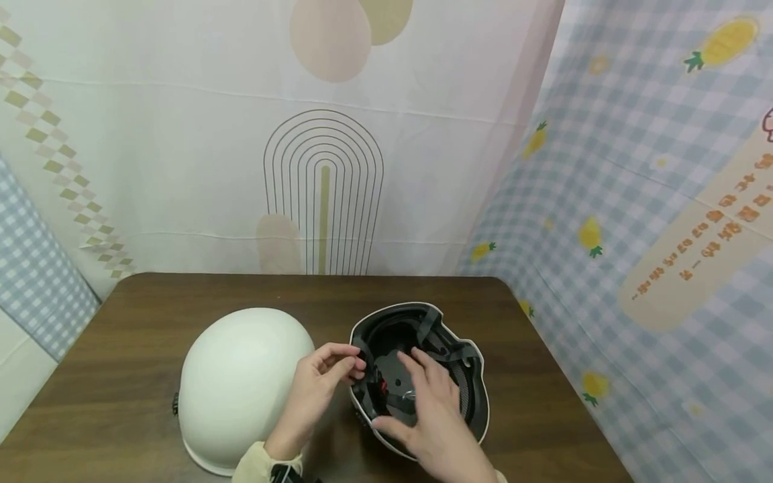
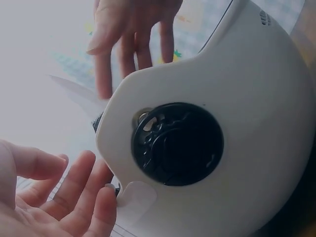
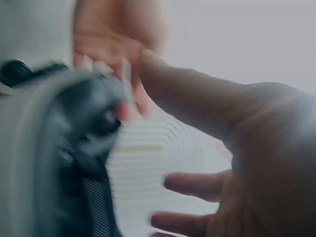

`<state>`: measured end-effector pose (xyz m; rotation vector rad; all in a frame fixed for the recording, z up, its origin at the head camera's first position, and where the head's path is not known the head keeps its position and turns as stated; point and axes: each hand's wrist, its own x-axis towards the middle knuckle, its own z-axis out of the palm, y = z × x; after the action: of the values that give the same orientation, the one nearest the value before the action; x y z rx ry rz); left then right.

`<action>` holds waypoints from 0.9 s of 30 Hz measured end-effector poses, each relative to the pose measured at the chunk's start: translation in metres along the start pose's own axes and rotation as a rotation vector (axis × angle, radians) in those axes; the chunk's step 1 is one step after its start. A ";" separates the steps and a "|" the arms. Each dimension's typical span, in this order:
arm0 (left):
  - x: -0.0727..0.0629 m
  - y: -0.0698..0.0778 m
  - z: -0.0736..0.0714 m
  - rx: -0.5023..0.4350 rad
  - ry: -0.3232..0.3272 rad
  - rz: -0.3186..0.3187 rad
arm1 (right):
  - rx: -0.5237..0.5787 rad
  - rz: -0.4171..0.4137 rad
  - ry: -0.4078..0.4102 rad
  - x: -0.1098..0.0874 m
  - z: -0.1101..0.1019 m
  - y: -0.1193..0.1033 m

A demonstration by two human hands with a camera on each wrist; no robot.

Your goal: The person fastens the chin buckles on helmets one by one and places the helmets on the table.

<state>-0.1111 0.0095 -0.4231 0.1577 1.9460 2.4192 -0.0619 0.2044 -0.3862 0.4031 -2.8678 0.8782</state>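
Note:
A white helmet (image 1: 395, 332) lies upside down on the table, its black lining, straps and grey padding facing up. My left hand (image 1: 314, 389) is at its left rim, fingers loosely bent, with fingertips at the edge. In the left wrist view the thumb stands apart from the fingers, and a black round disc (image 2: 180, 143) sits on the white shell. My right hand (image 1: 435, 409) hovers over the helmet's opening, its fingers spread and thumb apart, with nothing between them. The right wrist view is blurred.
A second white helmet (image 1: 247, 382) stands dome up on the left, close beside my left hand. Both rest on a dark brown wooden table (image 1: 543, 416). Patterned cloth curtains (image 1: 199, 168) hang behind the table and along its sides.

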 end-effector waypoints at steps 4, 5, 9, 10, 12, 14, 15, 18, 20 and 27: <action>0.000 0.002 0.000 0.014 0.074 0.010 | -0.101 -0.051 -0.020 0.001 0.021 -0.008; -0.001 0.002 -0.001 0.022 0.102 0.011 | -0.135 -0.057 -0.024 0.001 0.026 -0.009; -0.002 0.003 -0.001 0.075 0.195 0.001 | -0.229 -0.069 -0.033 0.001 0.041 -0.013; -0.002 0.003 -0.002 0.083 0.207 -0.001 | -0.250 -0.069 -0.035 0.001 0.043 -0.014; -0.002 0.002 -0.002 0.094 0.217 -0.010 | -0.276 -0.073 -0.034 0.001 0.047 -0.016; -0.002 0.001 -0.001 0.101 0.212 -0.025 | -0.299 -0.075 -0.030 0.001 0.051 -0.016; -0.001 0.000 -0.001 0.103 0.204 -0.035 | -0.307 -0.076 -0.026 0.002 0.052 -0.016; -0.001 -0.003 0.000 0.113 0.176 -0.067 | -0.321 -0.084 -0.017 0.003 0.056 -0.016; -0.002 -0.005 0.002 0.122 0.158 -0.082 | -0.326 -0.086 -0.016 0.004 0.058 -0.016; -0.001 -0.011 0.004 0.132 0.135 -0.086 | -0.327 -0.084 -0.014 0.008 0.064 -0.016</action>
<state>-0.1100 0.0157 -0.4330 -0.0869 2.1213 2.3044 -0.0674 0.1540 -0.4294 0.4878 -2.9084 0.3823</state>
